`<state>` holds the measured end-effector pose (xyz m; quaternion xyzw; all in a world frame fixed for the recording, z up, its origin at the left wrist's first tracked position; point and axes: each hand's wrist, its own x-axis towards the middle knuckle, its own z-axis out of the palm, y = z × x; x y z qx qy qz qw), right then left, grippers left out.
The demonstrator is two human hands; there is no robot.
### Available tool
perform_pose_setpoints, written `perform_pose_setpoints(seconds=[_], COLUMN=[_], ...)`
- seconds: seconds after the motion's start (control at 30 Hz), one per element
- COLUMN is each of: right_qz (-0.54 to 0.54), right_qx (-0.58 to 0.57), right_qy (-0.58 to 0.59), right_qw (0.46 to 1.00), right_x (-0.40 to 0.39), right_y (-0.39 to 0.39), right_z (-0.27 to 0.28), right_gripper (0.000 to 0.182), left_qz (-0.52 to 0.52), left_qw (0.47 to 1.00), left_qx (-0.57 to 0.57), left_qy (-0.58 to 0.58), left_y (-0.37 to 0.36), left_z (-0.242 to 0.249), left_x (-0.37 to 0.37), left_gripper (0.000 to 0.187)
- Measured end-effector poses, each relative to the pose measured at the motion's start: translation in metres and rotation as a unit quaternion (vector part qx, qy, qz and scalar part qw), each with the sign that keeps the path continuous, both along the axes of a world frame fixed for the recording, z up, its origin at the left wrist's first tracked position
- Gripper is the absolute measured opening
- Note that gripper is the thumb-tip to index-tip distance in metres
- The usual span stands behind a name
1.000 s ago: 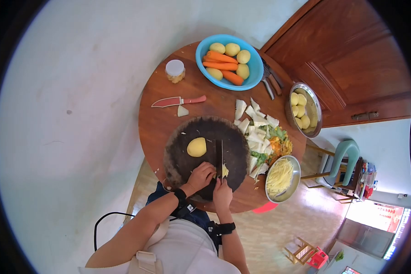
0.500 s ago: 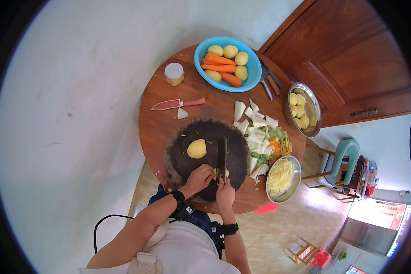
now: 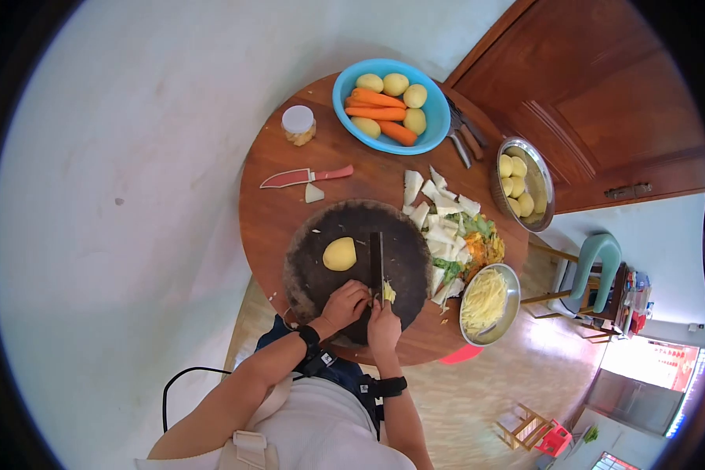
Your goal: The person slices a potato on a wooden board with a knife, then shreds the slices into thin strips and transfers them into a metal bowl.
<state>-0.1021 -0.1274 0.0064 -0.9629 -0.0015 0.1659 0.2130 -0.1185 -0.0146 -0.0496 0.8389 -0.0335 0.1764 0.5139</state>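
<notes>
On the round dark chopping board (image 3: 321,294), my right hand (image 3: 384,330) grips a kitchen knife (image 3: 377,262) by its handle end, the blade pointing away from me. My left hand (image 3: 345,305) has its fingers curled close to the left side of the blade, holding a potato piece that is mostly hidden by the fingers and knife. Pale potato shreds (image 3: 389,292) lie against the blade's right side. A cut, peeled potato (image 3: 339,254) rests on the board beyond my left hand.
Around the board on the wooden table (image 3: 262,227) are a red knife (image 3: 305,177), a lidded jar (image 3: 298,125), a blue basin (image 3: 392,147) of carrots and potatoes, vegetable scraps (image 3: 446,231), a bowl of potato shreds (image 3: 484,301) and a metal bowl (image 3: 542,184) with potatoes.
The knife and my right hand have shifted slightly left, towards my left hand. More potato shreds now show to the right of the blade.
</notes>
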Motion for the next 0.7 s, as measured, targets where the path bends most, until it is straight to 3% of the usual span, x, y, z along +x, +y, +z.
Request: perform_pose_setpoints(seconds=[0.43,0.5,0.7], right_qz=[-0.001,-0.007,0.005], right_qx=[-0.031,0.026,0.020], right_qy=[0.020,0.009,0.017], right_qw=[0.999,1.000,1.000], right_x=[-0.009,-0.003,-0.024], right_y=[-0.007,-0.008,-0.018], right_z=[0.000,0.003,0.003], right_gripper=[0.035,0.034,0.034], left_qz=[0.007,0.009,0.007], left_qw=[1.000,1.000,1.000], left_qx=[0.002,0.003,-0.011], left_qy=[0.019,0.021,0.007], left_y=[-0.001,0.001,0.000], left_z=[0.002,0.003,-0.001], left_x=[-0.001,-0.001,-0.002], left_gripper=[0.010,0.011,0.012])
